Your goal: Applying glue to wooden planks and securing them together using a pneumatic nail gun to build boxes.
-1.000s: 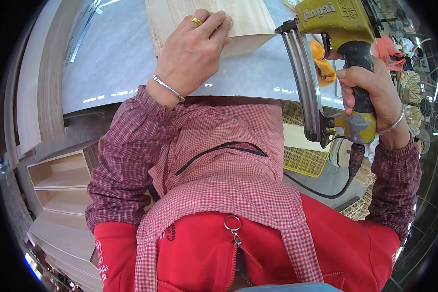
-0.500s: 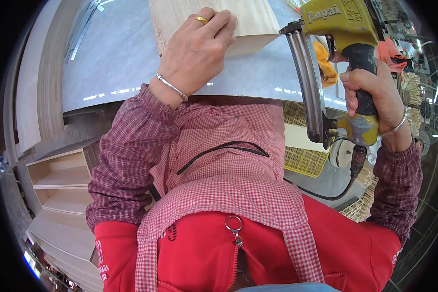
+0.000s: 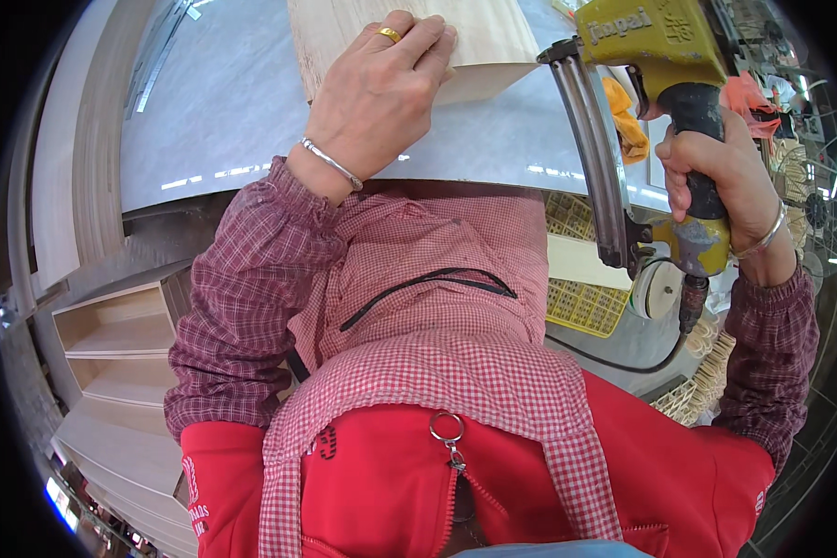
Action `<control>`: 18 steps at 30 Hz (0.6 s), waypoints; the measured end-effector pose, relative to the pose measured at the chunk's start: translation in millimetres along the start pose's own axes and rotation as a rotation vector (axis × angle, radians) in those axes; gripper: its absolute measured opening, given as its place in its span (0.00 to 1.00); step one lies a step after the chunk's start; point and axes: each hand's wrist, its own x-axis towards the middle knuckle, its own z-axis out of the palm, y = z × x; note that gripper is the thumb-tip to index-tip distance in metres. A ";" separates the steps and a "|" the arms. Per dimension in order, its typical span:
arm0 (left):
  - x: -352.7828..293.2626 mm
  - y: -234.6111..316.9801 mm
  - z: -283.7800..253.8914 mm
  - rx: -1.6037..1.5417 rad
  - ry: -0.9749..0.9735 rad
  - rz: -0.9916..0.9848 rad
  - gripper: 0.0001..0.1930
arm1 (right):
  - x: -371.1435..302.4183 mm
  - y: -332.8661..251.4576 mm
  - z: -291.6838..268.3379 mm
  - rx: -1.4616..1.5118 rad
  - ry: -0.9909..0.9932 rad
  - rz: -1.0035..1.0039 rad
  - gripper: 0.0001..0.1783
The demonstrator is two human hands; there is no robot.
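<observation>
My left hand (image 3: 374, 98) is closed on the pale wooden piece (image 3: 493, 33), its bent fingers pressed together on the top face. The piece looks like a box; a second face shows below its near edge, and its far part is cut off by the picture's upper edge. In my right hand (image 3: 724, 177) is a yellow-green air nail gun (image 3: 656, 42), gripped by its black handle. Its nose sits beside the right corner of the wood; whether they touch I cannot tell. The long metal magazine (image 3: 591, 158) points down toward me, and an air hose (image 3: 660, 358) hangs from the handle's end.
The wood lies on a glossy grey-white table (image 3: 214, 112). Wooden boards (image 3: 93, 139) stand at its left, above open wooden boxes (image 3: 116, 325). An orange cloth (image 3: 628, 126) lies behind the magazine. Yellow plastic crates (image 3: 581, 307) and a white round object (image 3: 658, 286) are below right.
My right hand and the nail gun have shifted slightly to the right. The wooden piece and my left hand sit a touch further right and higher in the picture.
</observation>
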 end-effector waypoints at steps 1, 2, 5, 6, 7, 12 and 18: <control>0.7 2.9 -2.5 -0.015 -0.023 -0.031 0.16 | -0.2 -0.5 0.3 -0.014 0.002 -0.003 0.15; 1.7 5.4 -4.5 -0.029 -0.046 -0.063 0.16 | -0.5 -1.2 0.7 -0.028 0.004 -0.007 0.15; 3.7 6.9 -6.3 -0.048 -0.061 -0.097 0.14 | -2.2 -5.1 4.3 -0.031 0.001 -0.015 0.16; 4.1 7.0 -6.5 -0.057 -0.053 -0.097 0.13 | -3.9 -6.5 6.1 -0.017 0.000 -0.016 0.16; 4.4 7.1 -6.5 -0.067 -0.045 -0.097 0.12 | -5.4 -8.0 7.9 -0.003 0.000 -0.016 0.16; 5.8 6.3 -3.8 -0.068 -0.020 -0.087 0.09 | -6.8 -18.1 23.7 -0.014 -0.058 -0.047 0.16; 10.9 11.6 -6.0 -0.021 -0.121 -0.080 0.15 | -3.4 -14.1 22.2 -0.027 -0.103 -0.045 0.16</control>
